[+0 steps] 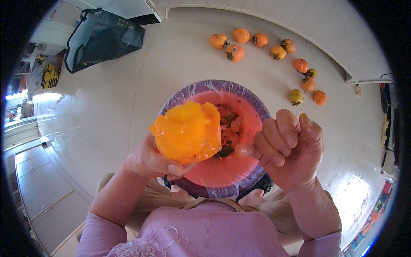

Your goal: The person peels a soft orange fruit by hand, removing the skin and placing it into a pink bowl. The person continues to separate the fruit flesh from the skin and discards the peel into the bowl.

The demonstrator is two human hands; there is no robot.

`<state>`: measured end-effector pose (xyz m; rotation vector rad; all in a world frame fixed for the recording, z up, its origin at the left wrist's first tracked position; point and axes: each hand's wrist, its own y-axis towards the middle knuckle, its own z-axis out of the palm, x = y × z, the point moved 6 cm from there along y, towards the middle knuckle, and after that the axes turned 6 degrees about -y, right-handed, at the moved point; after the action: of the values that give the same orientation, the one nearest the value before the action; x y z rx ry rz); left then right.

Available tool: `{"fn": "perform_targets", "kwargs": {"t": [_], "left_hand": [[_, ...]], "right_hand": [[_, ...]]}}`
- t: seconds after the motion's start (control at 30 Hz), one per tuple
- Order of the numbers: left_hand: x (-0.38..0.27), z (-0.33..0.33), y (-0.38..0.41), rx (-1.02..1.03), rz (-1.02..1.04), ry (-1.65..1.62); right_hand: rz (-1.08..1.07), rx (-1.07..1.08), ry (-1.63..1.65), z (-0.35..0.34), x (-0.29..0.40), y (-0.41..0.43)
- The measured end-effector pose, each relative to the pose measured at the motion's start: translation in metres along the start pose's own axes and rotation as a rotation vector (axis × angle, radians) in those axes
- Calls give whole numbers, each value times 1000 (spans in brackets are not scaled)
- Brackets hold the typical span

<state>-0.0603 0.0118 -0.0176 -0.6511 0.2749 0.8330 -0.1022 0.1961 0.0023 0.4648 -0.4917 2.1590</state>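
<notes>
My left hand (160,163) holds a large mass of glossy orange pulp (186,133), which looks like peeled persimmon. The fingers beneath it are hidden, and I cannot tell whether a clear container is under the pulp. To the right, my right hand (285,147) is raised with its fingers curled, and an orange smear shows on the thumb. Something pale and blurred by its lower fingers is unclear. Below both hands stands a pink-red basin or bin (205,176) with a purple rim covered in clear plastic film. Reddish peel scraps and green leafy bits (229,128) lie inside.
Several orange persimmons (235,53) lie on the pale tiled floor (179,48) ahead and to the right. A dark green paper bag (109,38) lies at the upper left. Cabinets (41,180) line the left side. My feet (252,196) flank the basin.
</notes>
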Motion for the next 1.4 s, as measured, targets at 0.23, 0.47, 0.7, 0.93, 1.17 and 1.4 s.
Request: {"fn": "perform_targets", "kwargs": {"t": [0.23, 0.47, 0.7, 0.93, 1.17, 1.4], "left_hand": [[1, -6, -1, -72, 101, 28], [0, -1, -7, -138, 17, 37], [0, -5, -1, -62, 55, 51], [2, -1, 2, -14, 74, -2], [2, -1, 0, -56, 67, 28], [2, -9, -7, -67, 26, 80]], "right_hand": [[-4, -33, 66, 1, -2, -1], [-31, -30, 168, -2, -1, -1], [-15, -71, 185, -2, -2, -1], [60, -60, 314, -2, -6, -3], [111, -23, 256, -1, -13, -2], [162, 165, 276, 18, -15, -1]]}}
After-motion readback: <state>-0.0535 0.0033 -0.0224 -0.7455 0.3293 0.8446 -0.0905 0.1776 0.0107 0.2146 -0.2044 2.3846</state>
